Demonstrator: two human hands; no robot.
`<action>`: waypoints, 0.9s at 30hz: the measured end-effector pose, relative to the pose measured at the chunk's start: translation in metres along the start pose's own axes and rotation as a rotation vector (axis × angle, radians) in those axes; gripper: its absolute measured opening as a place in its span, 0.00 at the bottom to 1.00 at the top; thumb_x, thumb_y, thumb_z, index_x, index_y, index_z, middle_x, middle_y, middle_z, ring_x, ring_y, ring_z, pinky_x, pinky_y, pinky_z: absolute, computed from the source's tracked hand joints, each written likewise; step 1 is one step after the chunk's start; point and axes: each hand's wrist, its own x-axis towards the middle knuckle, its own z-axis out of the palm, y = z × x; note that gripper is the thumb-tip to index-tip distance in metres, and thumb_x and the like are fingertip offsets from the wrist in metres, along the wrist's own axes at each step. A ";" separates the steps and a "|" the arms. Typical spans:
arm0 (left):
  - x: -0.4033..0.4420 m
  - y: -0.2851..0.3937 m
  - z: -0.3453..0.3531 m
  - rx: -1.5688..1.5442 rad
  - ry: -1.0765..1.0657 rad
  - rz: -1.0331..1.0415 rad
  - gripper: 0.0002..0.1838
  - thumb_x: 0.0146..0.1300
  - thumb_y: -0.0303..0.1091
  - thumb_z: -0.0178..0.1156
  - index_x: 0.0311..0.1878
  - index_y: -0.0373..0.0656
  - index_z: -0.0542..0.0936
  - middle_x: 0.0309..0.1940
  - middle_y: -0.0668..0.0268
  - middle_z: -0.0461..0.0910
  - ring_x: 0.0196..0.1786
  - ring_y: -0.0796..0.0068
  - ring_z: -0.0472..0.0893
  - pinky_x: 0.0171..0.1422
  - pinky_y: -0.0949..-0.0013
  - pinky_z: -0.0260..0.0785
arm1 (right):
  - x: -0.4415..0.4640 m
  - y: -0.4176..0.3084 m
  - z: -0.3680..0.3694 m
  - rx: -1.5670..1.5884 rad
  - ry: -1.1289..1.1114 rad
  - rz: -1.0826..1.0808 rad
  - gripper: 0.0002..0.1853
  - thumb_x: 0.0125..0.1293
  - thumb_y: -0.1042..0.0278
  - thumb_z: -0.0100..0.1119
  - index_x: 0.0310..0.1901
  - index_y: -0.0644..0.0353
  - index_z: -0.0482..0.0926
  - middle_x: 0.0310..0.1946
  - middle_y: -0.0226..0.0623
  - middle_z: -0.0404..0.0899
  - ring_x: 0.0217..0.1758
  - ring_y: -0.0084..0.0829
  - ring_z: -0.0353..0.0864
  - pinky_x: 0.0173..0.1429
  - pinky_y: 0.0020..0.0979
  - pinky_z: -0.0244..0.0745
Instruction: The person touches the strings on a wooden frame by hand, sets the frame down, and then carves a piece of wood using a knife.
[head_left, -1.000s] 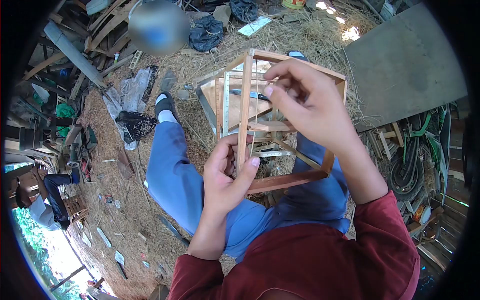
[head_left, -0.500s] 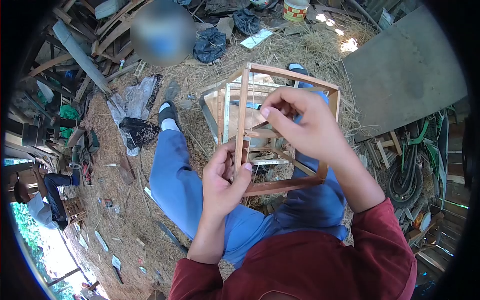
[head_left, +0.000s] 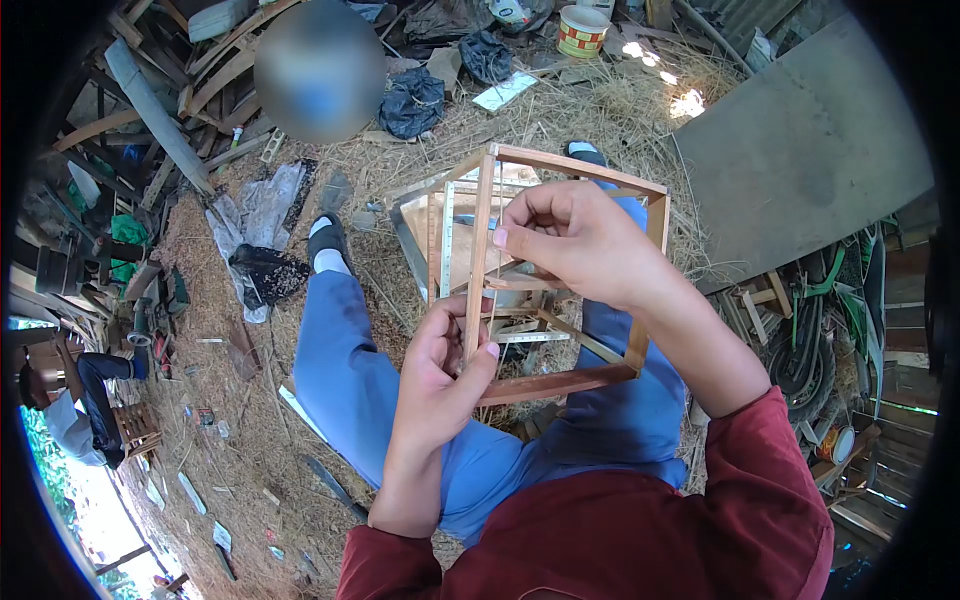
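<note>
A box-shaped wooden frame [head_left: 578, 383] of slim bars stands tilted between my knees. White strips with ruler-like markings [head_left: 447, 240] run along parts of it. My left hand [head_left: 440, 375] is wrapped round the lower part of its near left upright [head_left: 482, 215], thumb on the inner side. My right hand [head_left: 580, 240] is inside the frame's opening, thumb and forefinger pinched close beside that upright. A thin line runs down along the upright near those fingertips; whether they grip it is too small to tell. Behind the frame lies a flat tan board [head_left: 410, 225], partly hidden.
Straw and shavings cover the ground. A large grey sheet [head_left: 800, 150] leans at the right, above a motorcycle wheel [head_left: 800, 370]. Black plastic bags [head_left: 412, 100] and a bucket [head_left: 582, 32] lie ahead. Scrap wood [head_left: 160, 115] is piled at left; another person [head_left: 90, 400] sits at far left.
My right hand has shifted slightly left and down, its fingertips now nearer the upright. The left hand keeps its grip on the frame. The whole view has moved a little.
</note>
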 end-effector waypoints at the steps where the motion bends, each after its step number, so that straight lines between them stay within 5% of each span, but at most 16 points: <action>1: 0.001 -0.001 0.000 0.012 -0.002 0.014 0.17 0.69 0.23 0.60 0.60 0.36 0.74 0.41 0.75 0.75 0.41 0.89 0.72 0.46 0.81 0.63 | -0.001 -0.001 0.000 -0.001 -0.001 0.000 0.08 0.72 0.67 0.67 0.39 0.63 0.82 0.27 0.20 0.76 0.24 0.09 0.67 0.25 0.19 0.58; 13: -0.002 0.007 0.000 -0.037 0.005 -0.082 0.20 0.67 0.23 0.63 0.62 0.35 0.75 0.39 0.75 0.75 0.38 0.90 0.72 0.43 0.82 0.64 | 0.000 0.000 -0.003 0.119 -0.061 0.098 0.09 0.74 0.65 0.66 0.38 0.61 0.81 0.27 0.23 0.78 0.25 0.12 0.71 0.26 0.19 0.60; 19: -0.001 0.006 -0.002 -0.046 -0.008 -0.061 0.20 0.67 0.23 0.63 0.62 0.35 0.75 0.39 0.75 0.76 0.38 0.90 0.73 0.43 0.82 0.65 | -0.015 -0.013 -0.006 -0.337 0.072 -0.153 0.09 0.72 0.67 0.66 0.39 0.64 0.81 0.26 0.24 0.77 0.26 0.13 0.70 0.29 0.21 0.64; 22: 0.001 0.003 -0.007 -0.025 -0.046 -0.048 0.19 0.68 0.23 0.63 0.61 0.35 0.75 0.40 0.75 0.75 0.38 0.89 0.73 0.43 0.81 0.65 | -0.019 -0.017 -0.011 -0.605 0.407 -0.495 0.08 0.64 0.70 0.69 0.37 0.64 0.81 0.29 0.38 0.80 0.28 0.30 0.79 0.33 0.30 0.73; 27: 0.000 0.016 -0.006 -0.038 -0.093 -0.027 0.21 0.71 0.26 0.62 0.64 0.34 0.74 0.42 0.72 0.78 0.41 0.87 0.75 0.47 0.78 0.69 | -0.038 -0.014 -0.029 -0.720 0.229 -0.596 0.10 0.61 0.67 0.71 0.39 0.63 0.81 0.31 0.39 0.81 0.33 0.38 0.81 0.38 0.37 0.75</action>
